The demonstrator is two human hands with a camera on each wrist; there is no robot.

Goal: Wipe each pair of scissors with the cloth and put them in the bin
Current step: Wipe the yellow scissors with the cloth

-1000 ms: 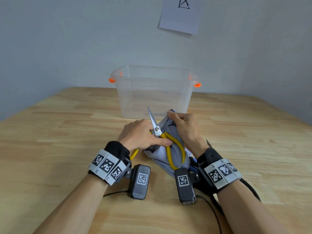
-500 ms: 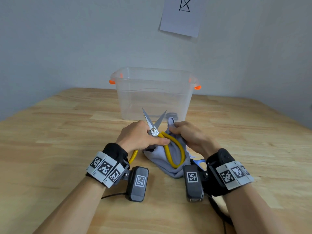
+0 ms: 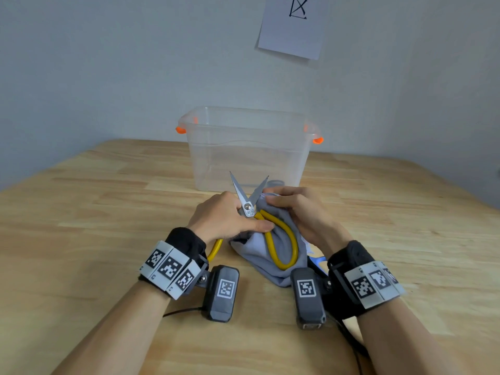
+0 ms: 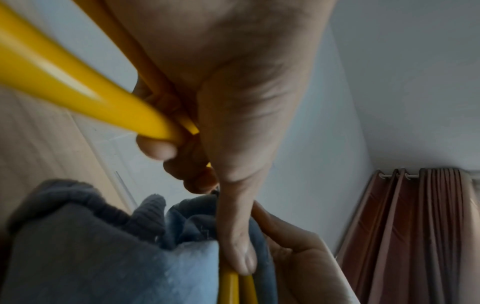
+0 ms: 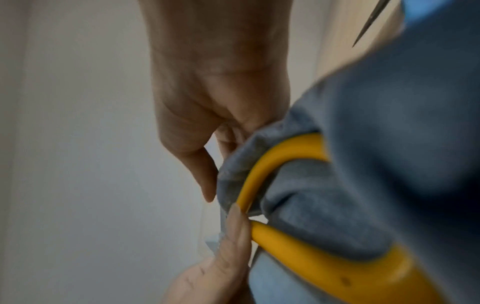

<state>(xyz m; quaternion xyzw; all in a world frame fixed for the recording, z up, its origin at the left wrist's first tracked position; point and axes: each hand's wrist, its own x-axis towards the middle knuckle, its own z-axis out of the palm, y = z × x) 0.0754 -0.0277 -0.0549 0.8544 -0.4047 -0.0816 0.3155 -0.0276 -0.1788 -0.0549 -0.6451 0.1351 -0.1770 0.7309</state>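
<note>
Yellow-handled scissors (image 3: 281,239) with open steel blades point up toward the bin. My left hand (image 3: 227,220) grips one yellow handle (image 4: 85,90), the thumb lying across the handles near the pivot. My right hand (image 3: 295,212) holds the grey-blue cloth (image 3: 270,269) bunched against the right blade and under the other handle loop (image 5: 285,152). The clear plastic bin (image 3: 249,147) with orange clips stands just behind the hands; a dark shape shows through its near wall at the bottom.
A light wooden table (image 3: 94,226) spreads out on both sides of my hands. A blue-handled object (image 3: 318,262) peeks out under my right wrist. A sheet of paper (image 3: 292,25) hangs on the wall. Curtains (image 4: 420,226) show in the left wrist view.
The right hand slid the cloth down the right blade from its tip to near the pivot. The blades now stand open and both bare tips show. The left hand kept its grip.
</note>
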